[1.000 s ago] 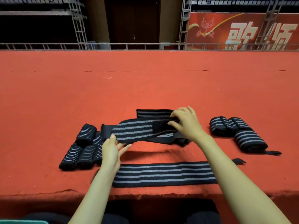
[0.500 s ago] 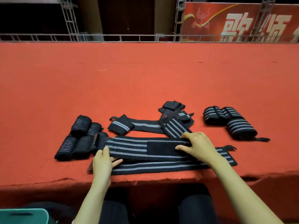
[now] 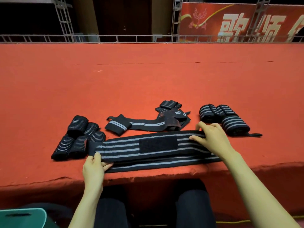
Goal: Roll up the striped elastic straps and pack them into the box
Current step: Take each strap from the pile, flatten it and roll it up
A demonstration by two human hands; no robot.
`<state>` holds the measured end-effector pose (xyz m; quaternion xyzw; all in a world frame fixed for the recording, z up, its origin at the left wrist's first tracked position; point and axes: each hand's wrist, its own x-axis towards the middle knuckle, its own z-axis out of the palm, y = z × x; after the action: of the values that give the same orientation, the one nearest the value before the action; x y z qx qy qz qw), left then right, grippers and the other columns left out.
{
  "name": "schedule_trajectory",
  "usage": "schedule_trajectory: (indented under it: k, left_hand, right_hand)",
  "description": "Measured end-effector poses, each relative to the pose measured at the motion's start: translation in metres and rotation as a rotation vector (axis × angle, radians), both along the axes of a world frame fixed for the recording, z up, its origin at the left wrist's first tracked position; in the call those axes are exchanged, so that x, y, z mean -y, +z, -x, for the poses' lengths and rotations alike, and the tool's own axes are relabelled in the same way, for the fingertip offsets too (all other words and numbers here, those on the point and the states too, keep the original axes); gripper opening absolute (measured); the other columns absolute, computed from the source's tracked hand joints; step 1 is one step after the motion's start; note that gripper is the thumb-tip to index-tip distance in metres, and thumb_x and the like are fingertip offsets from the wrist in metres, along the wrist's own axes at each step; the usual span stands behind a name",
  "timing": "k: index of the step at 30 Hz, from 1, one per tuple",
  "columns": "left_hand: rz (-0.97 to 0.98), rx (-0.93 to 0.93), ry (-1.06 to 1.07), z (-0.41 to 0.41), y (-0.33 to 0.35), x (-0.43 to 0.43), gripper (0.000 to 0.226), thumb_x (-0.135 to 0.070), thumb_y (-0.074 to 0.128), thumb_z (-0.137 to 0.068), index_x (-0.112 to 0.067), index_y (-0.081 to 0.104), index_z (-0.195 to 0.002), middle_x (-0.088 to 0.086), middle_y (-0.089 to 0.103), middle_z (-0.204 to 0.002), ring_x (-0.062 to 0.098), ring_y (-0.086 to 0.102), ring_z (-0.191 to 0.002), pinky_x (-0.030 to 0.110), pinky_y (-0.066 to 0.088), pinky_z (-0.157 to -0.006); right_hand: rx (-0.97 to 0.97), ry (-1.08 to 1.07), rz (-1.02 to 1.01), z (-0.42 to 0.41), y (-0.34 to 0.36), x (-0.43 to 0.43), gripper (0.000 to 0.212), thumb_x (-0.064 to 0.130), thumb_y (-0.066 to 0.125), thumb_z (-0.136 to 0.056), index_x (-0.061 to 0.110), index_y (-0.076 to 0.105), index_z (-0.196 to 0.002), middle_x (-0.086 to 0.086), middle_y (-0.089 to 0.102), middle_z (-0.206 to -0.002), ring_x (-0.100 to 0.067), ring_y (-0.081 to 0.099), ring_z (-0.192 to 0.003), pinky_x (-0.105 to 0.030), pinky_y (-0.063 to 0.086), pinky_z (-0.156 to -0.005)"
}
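Looking down from the head camera: a long striped strap point(image 3: 125, 149) lies flat along the near edge of the red-covered desk point(image 3: 148, 83), with its black hook-and-loop patch point(image 3: 158, 144) facing up. The left hand point(image 3: 93, 168) pinches the strap's left end, thumb on top and fingers underneath. The right hand point(image 3: 212, 139) grips the right end, thumb over the far edge and fingers curled onto the top face. A second flat strap point(image 3: 164, 165) lies under the first, partly covered and closer to the desk edge. Five rolled straps point(image 3: 77, 139) sit in a cluster to the left, just beside the held end. Three more rolls point(image 3: 223, 119) sit to the right, near the right hand. A loose, partly bunched strap point(image 3: 144, 124) lies just behind the held one. A teal object point(image 3: 21, 216) shows at the lower left, below desk level; whether it is the box cannot be told.
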<state>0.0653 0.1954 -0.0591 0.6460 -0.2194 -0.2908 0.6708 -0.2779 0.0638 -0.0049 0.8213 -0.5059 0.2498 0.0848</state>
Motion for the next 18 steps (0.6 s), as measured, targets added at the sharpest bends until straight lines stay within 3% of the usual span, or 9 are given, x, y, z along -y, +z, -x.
schedule_trajectory:
  k: [2,4,6,8,12,15,18]
  left_hand:
    - [-0.038,0.044,-0.026,0.0,0.0,-0.001,0.026,-0.017,0.043,-0.098,-0.008,0.046,-0.073,0.015,0.058,-0.078,0.016,0.065,-0.057,0.04,0.055,-0.073]
    - [-0.1,0.162,-0.05,0.003,0.0,-0.003,0.027,-0.018,0.046,-0.096,-0.008,0.049,-0.071,0.007,0.064,-0.064,0.021,0.063,-0.053,0.034,0.052,-0.058]
    - [-0.187,0.38,-0.052,0.005,0.001,-0.007,0.034,-0.022,0.05,-0.094,-0.008,0.049,-0.063,0.006,0.059,-0.048,0.026,0.055,-0.054,0.038,0.042,-0.059]
    - [-0.261,0.526,-0.046,0.007,0.003,-0.01,0.04,-0.023,0.052,-0.093,-0.007,0.044,-0.057,0.01,0.055,-0.048,0.027,0.049,-0.058,0.039,0.033,-0.06]
    - [-0.332,0.576,-0.06,0.002,0.003,-0.006,0.039,-0.025,0.054,-0.091,-0.006,0.047,-0.058,0.011,0.056,-0.051,0.032,0.052,-0.067,0.038,0.03,-0.064]
    - [-0.334,0.577,-0.058,0.001,0.003,-0.004,0.036,-0.025,0.053,-0.092,-0.006,0.051,-0.061,0.008,0.058,-0.048,0.027,0.055,-0.064,0.036,0.03,-0.065]
    - [-0.349,0.568,-0.063,0.001,0.001,-0.002,0.028,-0.024,0.053,-0.091,-0.006,0.052,-0.071,0.003,0.055,-0.039,0.023,0.055,-0.056,0.036,0.038,-0.065]
  right_hand:
    - [-0.06,-0.077,-0.087,0.007,0.004,-0.001,0.043,0.052,0.071,-0.076,0.016,0.052,-0.09,0.01,0.043,-0.054,-0.029,0.056,-0.076,-0.033,0.03,-0.08]
    - [-0.152,-0.164,-0.178,0.015,0.007,0.003,0.041,0.059,0.066,-0.076,0.023,0.052,-0.088,0.003,0.061,-0.068,-0.026,0.06,-0.087,-0.034,0.03,-0.081]
    - [-0.192,-0.24,-0.242,0.022,0.009,0.011,0.035,0.058,0.065,-0.077,0.027,0.052,-0.084,-0.001,0.069,-0.088,-0.023,0.061,-0.098,-0.035,0.033,-0.083]
    - [-0.233,-0.288,-0.258,0.024,0.004,0.018,0.028,0.052,0.066,-0.079,0.026,0.056,-0.088,0.0,0.068,-0.101,-0.021,0.057,-0.106,-0.035,0.032,-0.087]
    - [-0.346,-0.311,-0.204,0.011,-0.021,0.023,0.027,0.037,0.06,-0.087,0.023,0.06,-0.111,0.001,0.056,-0.118,-0.022,0.043,-0.12,-0.044,0.021,-0.108]
    - [-0.233,-0.175,-0.179,-0.009,-0.041,0.016,0.028,0.038,0.061,-0.088,0.02,0.064,-0.108,-0.002,0.058,-0.114,-0.026,0.046,-0.119,-0.043,0.026,-0.106]
    - [0.089,0.207,-0.379,-0.037,-0.054,-0.004,0.045,0.048,0.064,-0.084,0.019,0.061,-0.119,-0.002,0.056,-0.12,-0.023,0.047,-0.12,-0.033,0.032,-0.104]
